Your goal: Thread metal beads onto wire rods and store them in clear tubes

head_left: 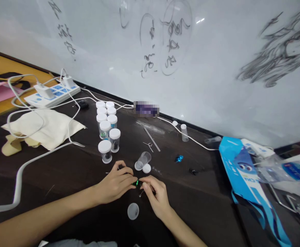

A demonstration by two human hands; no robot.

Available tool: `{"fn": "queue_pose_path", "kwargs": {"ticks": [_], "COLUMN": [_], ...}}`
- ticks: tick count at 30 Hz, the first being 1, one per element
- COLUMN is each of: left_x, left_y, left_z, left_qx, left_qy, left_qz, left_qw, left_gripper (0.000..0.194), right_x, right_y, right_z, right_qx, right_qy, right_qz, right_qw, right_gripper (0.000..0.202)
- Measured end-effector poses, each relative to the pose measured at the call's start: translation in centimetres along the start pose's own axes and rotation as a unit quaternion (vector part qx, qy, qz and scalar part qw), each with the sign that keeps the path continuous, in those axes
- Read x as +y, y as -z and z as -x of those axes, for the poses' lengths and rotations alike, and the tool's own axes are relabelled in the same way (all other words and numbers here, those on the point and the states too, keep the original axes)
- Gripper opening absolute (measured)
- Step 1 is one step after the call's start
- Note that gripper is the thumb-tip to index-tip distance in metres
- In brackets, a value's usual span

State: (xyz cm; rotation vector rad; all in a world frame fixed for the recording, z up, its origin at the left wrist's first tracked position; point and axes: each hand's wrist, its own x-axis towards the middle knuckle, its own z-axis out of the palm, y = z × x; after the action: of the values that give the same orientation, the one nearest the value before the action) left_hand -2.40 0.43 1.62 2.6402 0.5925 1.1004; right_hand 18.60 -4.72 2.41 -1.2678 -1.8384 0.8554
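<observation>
Between my hands is a small black piece with a bright green part (137, 183); its exact kind is too small to make out. My left hand (117, 183) has its fingers bent around its left end. From the other side, my right hand (156, 193) pinches it with thumb and fingertips. A thin wire-like bit with a small ring end (140, 195) shows under the right fingers. Just beyond the hands, a clear plastic jar (145, 158) lies tilted beside a white lid (146, 168). Nearer to me sits a round translucent cup (133, 211).
Several white-lidded jars (105, 146) stand in two rows at left. A blue shiny piece (179, 159), a black piece (192, 171) and a grey stick (152, 139) lie on the dark table. Cables run from a power strip (54, 96); a blue bag (239, 164) and bottle (286, 171) are right.
</observation>
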Motion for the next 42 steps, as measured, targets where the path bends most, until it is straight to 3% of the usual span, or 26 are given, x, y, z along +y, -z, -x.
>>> {"fn": "queue_pose_path", "kwargs": {"ticks": [42], "left_x": [0.03], "left_y": [0.21], "left_z": [-0.17], "left_qx": [0.002], "left_qy": [0.0], "left_qz": [-0.009], "left_qw": [1.0], "left_gripper": [0.015], "right_x": [-0.27], "right_y": [0.04], "right_z": [-0.3], "right_qx": [0.003], "right_qy": [-0.005], "right_qz": [-0.021], "right_qw": [1.0], "right_gripper": [0.03]}}
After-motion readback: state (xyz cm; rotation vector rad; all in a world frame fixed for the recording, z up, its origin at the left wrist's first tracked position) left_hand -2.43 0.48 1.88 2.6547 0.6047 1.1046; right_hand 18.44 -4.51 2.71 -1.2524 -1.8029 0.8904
